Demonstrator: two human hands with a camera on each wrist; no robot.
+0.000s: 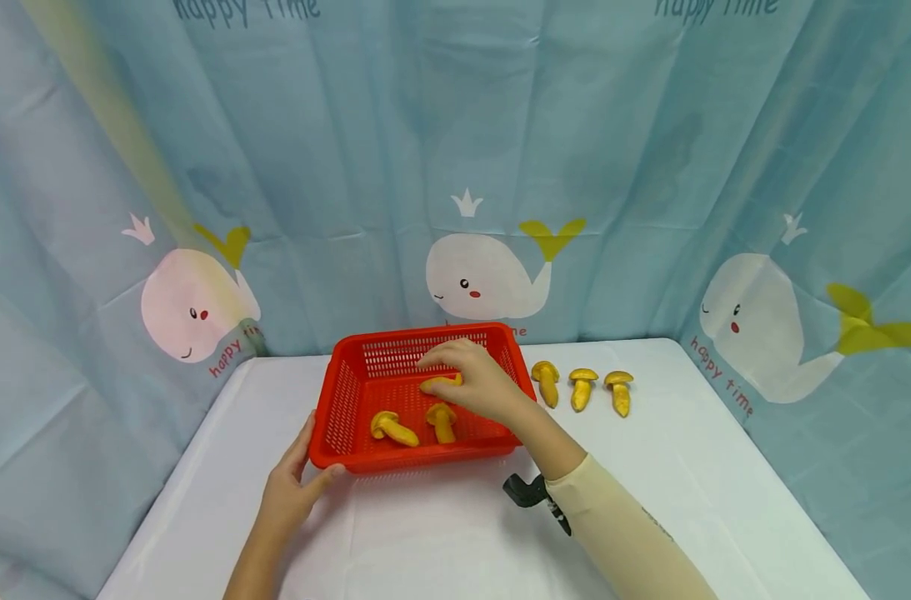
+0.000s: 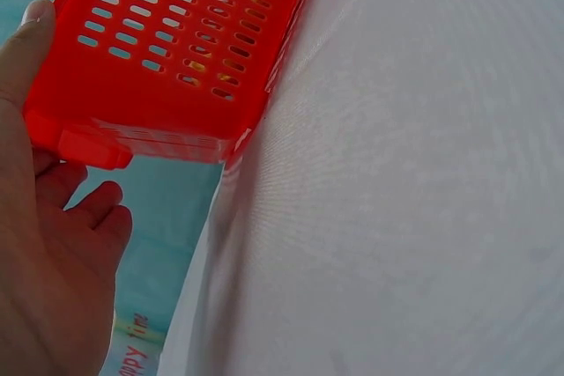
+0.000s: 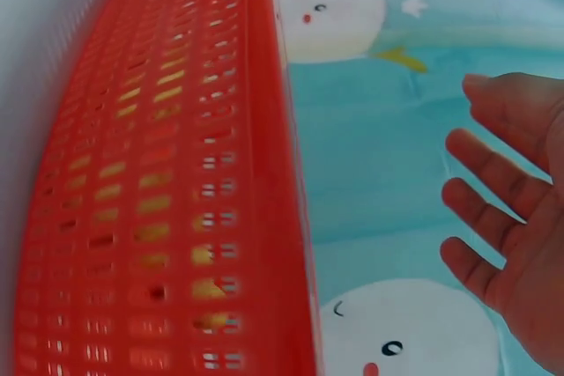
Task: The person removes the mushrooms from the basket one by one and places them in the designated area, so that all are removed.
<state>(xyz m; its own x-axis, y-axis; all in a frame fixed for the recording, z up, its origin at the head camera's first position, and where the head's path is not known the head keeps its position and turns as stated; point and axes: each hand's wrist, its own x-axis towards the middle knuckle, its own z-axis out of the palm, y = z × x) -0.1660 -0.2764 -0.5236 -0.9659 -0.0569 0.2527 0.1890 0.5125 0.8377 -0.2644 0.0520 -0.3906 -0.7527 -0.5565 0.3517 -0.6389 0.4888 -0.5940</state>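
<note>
The right hand (image 1: 476, 377) hangs over the red basket (image 1: 335, 408) with fingers spread and loose, and a yellow mushroom (image 1: 440, 383) lies just under its fingertips, its long axis running roughly from 9 to 3 o'clock; whether the fingers touch it cannot be told from the head view. Two more mushrooms (image 1: 417, 425) lie in the basket towards 7 o'clock from that hand, and three others (image 1: 583, 388) sit on the table (image 1: 688, 467) at its 3 o'clock. The left hand (image 1: 293, 487) grips the basket's near-left corner, thumb against the front wall, so the right is much the nearer to the mushroom.
</note>
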